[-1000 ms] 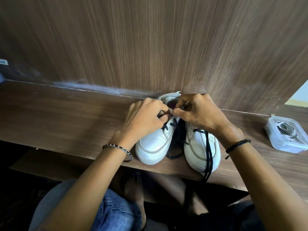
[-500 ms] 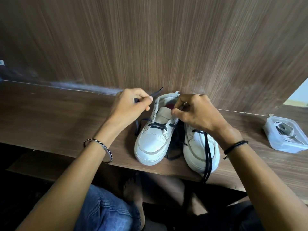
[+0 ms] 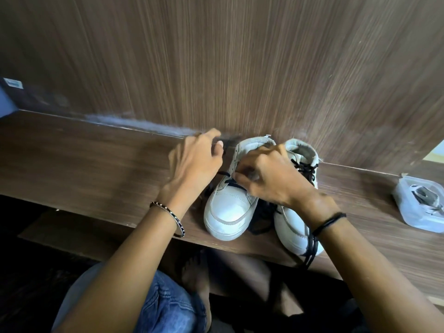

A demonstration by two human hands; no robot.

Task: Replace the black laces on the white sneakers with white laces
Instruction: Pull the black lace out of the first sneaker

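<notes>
My left hand (image 3: pixel 197 162) is raised just left of the left sneaker (image 3: pixel 228 210), thumb and forefinger pinching the blurred end of its black lace (image 3: pixel 234 183). My right hand (image 3: pixel 271 179) curls over that sneaker's eyelet rows, gripping the upper. The right sneaker (image 3: pixel 290 229) stands beside it, toes at the counter's (image 3: pixel 96 169) front edge, its loose lace (image 3: pixel 311 246) dangling over. A clear tub (image 3: pixel 406 212) of white laces (image 3: pixel 422 198) sits near the right end.
</notes>
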